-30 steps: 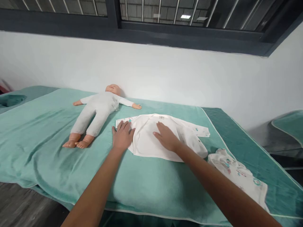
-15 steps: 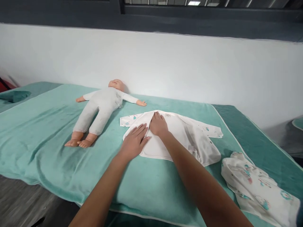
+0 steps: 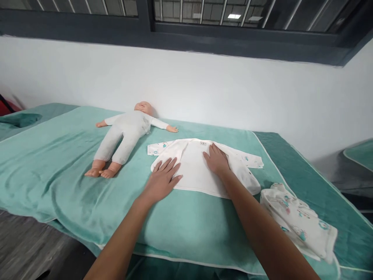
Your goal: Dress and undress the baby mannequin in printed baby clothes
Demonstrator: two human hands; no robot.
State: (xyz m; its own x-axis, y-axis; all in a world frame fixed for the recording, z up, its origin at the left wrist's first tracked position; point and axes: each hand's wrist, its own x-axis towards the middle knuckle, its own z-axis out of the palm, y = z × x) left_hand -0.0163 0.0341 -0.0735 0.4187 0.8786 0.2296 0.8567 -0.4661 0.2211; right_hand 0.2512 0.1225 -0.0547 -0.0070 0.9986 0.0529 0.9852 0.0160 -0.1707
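Observation:
A white baby shirt [image 3: 192, 167] with printed sleeves lies spread open on the bed, its inside facing up and a small label at the neck. My left hand [image 3: 163, 177] rests flat on the shirt's left front panel, fingers spread. My right hand [image 3: 218, 158] lies on the right side near the collar, fingers stretched out against the cloth. Neither hand grips anything. To the left, a baby doll [image 3: 125, 132] in a white bodysuit lies on its back with arms outstretched.
Printed white baby clothing [image 3: 300, 217] lies bunched at the right, by my right forearm. A green blanket [image 3: 58, 167] covers the bed. Behind it stands a white wall [image 3: 186, 89] under a dark, barred window frame [image 3: 239, 39]. Grey floor shows at lower left.
My right hand has moved rightward from the shirt's left panel to its right side. The right panel now lies flatter and the inside shows more. My left hand stays on the left panel.

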